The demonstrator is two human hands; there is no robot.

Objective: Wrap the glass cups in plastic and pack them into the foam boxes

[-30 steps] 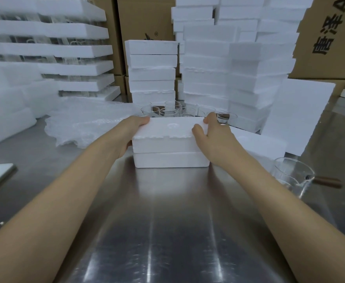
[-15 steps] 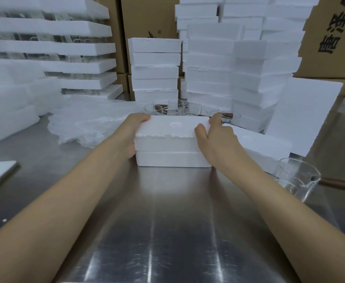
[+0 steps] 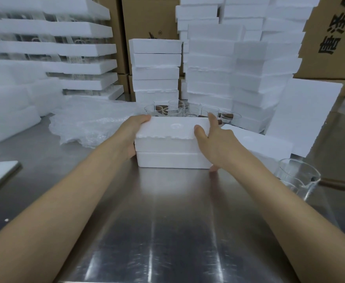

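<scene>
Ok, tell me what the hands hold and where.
Both grip the closed foam box: the left hand wraps its left end, fingers over the top edge; the right hand clasps its right end, thumb on top.

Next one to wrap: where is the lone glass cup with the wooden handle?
In the head view, the glass cup stands on the steel table at the right, in front of the flat foam slab.
</scene>
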